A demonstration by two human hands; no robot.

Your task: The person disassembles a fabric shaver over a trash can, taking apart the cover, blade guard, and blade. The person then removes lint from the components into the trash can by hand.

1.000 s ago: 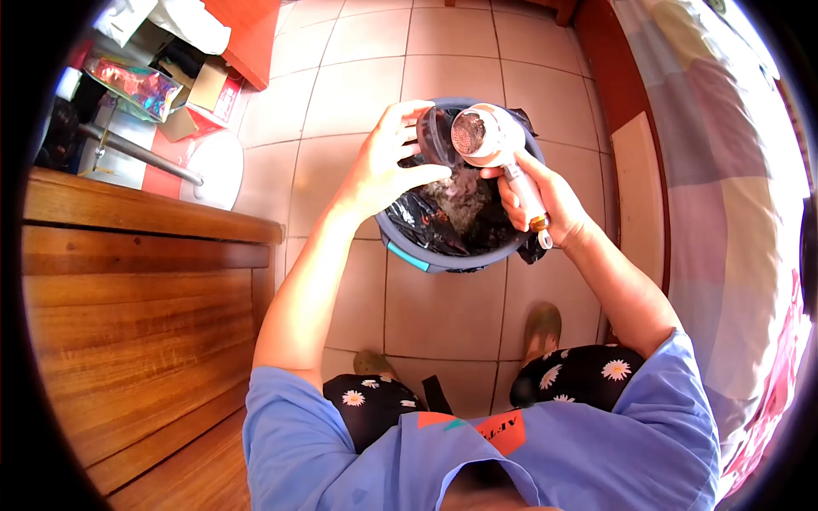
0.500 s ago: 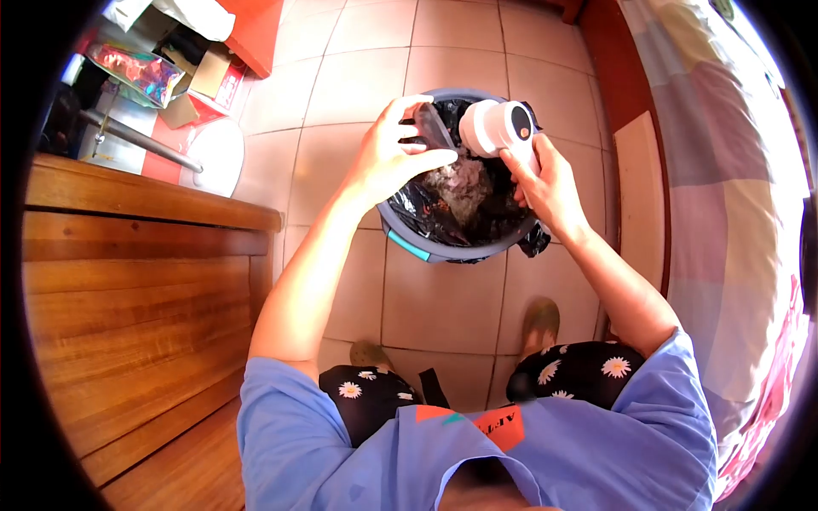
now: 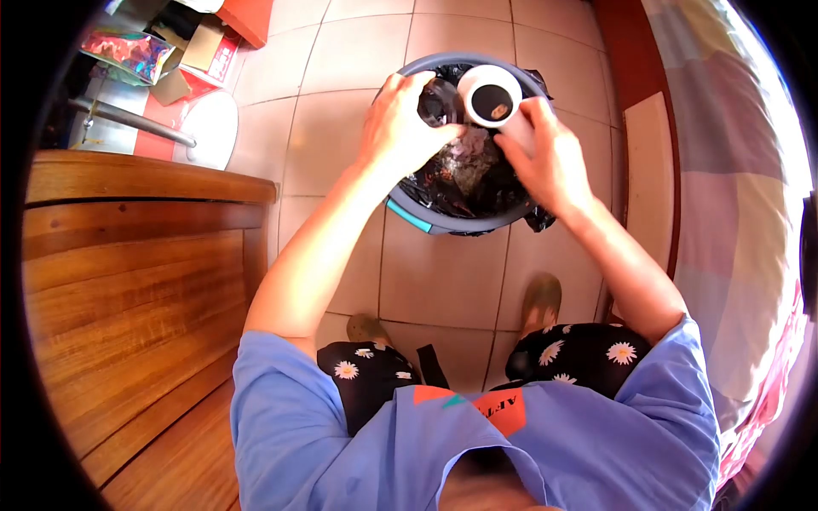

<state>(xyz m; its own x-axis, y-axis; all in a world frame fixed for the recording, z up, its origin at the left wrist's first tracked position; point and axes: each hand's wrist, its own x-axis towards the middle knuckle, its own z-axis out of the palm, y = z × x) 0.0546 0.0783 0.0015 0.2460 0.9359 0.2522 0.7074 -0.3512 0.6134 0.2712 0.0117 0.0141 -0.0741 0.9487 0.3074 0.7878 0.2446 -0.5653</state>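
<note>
A grey bin (image 3: 464, 226) lined with a black plastic bag (image 3: 429, 189) stands on the floor in front of me. My left hand (image 3: 394, 128) is wrapped round a clear, smoky dust cup (image 3: 437, 102) over the bin's left side. My right hand (image 3: 555, 162) grips the handle of a white handheld vacuum cleaner (image 3: 492, 95) above the bin. Its round end, dark in the middle with a small brownish spot, faces me. Cup and vacuum are side by side; whether they touch I cannot tell. Below them, a clump of greyish dust (image 3: 470, 162) lies in the bag.
A wooden cabinet (image 3: 145, 289) stands on the left, and a bed with a checked cover (image 3: 724, 238) on the right. Boxes (image 3: 209, 55) and a metal pole on a round white base (image 3: 211, 132) are at upper left. My feet are on the tiled floor (image 3: 439, 281).
The vacuum has turned so its round end faces up towards me. The dust cup has tilted with my left hand. The bin sits higher in view.
</note>
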